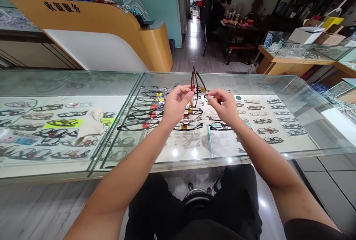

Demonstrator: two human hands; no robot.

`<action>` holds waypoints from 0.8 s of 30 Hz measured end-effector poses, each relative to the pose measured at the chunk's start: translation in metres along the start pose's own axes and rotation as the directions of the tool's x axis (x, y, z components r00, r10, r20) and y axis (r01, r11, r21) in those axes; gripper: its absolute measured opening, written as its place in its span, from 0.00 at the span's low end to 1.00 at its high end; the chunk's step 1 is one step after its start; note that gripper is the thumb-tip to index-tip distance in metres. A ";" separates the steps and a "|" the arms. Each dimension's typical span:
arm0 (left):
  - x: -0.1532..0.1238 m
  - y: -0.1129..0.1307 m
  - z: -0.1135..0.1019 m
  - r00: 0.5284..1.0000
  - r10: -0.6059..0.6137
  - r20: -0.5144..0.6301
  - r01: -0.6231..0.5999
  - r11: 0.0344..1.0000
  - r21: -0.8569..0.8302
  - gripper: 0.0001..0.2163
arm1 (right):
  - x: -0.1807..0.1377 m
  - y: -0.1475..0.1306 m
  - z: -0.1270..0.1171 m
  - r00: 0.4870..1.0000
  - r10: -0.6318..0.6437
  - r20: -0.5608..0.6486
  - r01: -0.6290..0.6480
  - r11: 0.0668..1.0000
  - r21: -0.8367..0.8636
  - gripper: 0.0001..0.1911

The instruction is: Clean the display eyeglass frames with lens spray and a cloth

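I hold a pair of dark-framed glasses upright over the glass display counter. My left hand is pinched on the frame's front near the lens. My right hand is pinched on one temple arm, close to a small yellow tag. Both hands are closed on the glasses, above rows of glasses frames lying inside the case.
A beige cleaning cloth lies on the left counter's glass. An orange-topped reception desk stands beyond. A person in black sits at a dark table at the back. More display cases and boxes stand at the right.
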State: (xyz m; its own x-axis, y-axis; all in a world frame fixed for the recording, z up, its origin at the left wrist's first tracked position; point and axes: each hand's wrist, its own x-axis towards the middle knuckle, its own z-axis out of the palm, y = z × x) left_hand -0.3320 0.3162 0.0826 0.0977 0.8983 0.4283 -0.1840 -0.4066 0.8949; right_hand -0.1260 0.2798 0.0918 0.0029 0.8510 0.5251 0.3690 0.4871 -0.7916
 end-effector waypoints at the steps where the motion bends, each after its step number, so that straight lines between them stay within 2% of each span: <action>1: 0.001 0.000 -0.001 1.000 -0.003 -0.003 0.003 1.000 0.003 0.23 | 0.001 0.001 -0.003 1.000 0.003 -0.028 -0.004 1.000 -0.020 0.15; 4: 0.005 -0.001 -0.006 1.000 -0.014 -0.011 0.014 0.999 0.046 0.26 | 0.005 0.005 -0.015 0.989 -0.034 -0.143 0.020 0.995 -0.099 0.14; 8: 0.006 -0.002 -0.009 0.999 -0.024 0.027 0.021 0.993 0.116 0.27 | 0.012 0.008 -0.027 0.923 -0.200 -0.329 0.112 0.957 -0.268 0.15; 10: 0.005 -0.002 -0.008 0.998 -0.034 0.045 0.028 0.992 0.126 0.27 | 0.014 0.008 -0.030 0.897 -0.240 -0.372 0.130 0.946 -0.297 0.15; 13: 0.003 -0.001 -0.004 0.997 -0.056 0.049 0.052 0.995 0.080 0.27 | 0.012 0.007 -0.028 0.899 -0.234 -0.369 0.137 0.953 -0.271 0.16; 15: 0.001 0.000 -0.002 0.995 -0.087 0.037 0.087 0.996 0.020 0.26 | 0.008 0.007 -0.024 0.909 -0.245 -0.336 0.157 0.950 -0.268 0.16; 17: 0.000 0.000 0.000 0.992 -0.120 0.029 0.120 0.993 -0.018 0.25 | 0.004 0.006 -0.019 0.919 -0.301 -0.254 0.215 0.923 -0.318 0.15; 19: -0.001 0.000 0.000 0.990 -0.132 0.039 0.133 0.991 -0.015 0.23 | 0.000 0.005 -0.015 0.923 -0.370 -0.110 0.302 0.870 -0.391 0.16; 22: -0.003 -0.003 0.000 0.991 -0.114 0.075 0.112 0.993 0.022 0.21 | -0.002 0.004 -0.010 0.912 -0.393 0.114 0.397 0.781 -0.482 0.24; 24: -0.005 -0.005 0.000 0.992 -0.094 0.082 0.092 0.995 0.033 0.20 | -0.001 0.004 -0.009 0.910 -0.375 0.178 0.410 0.742 -0.530 0.27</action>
State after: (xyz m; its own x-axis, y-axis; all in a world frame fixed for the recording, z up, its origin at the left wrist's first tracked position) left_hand -0.3311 0.3143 0.0757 0.1944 0.9160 0.3509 -0.1422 -0.3277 0.9340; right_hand -0.1157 0.2790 0.0905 -0.3011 0.6263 0.7191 0.7679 0.6063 -0.2065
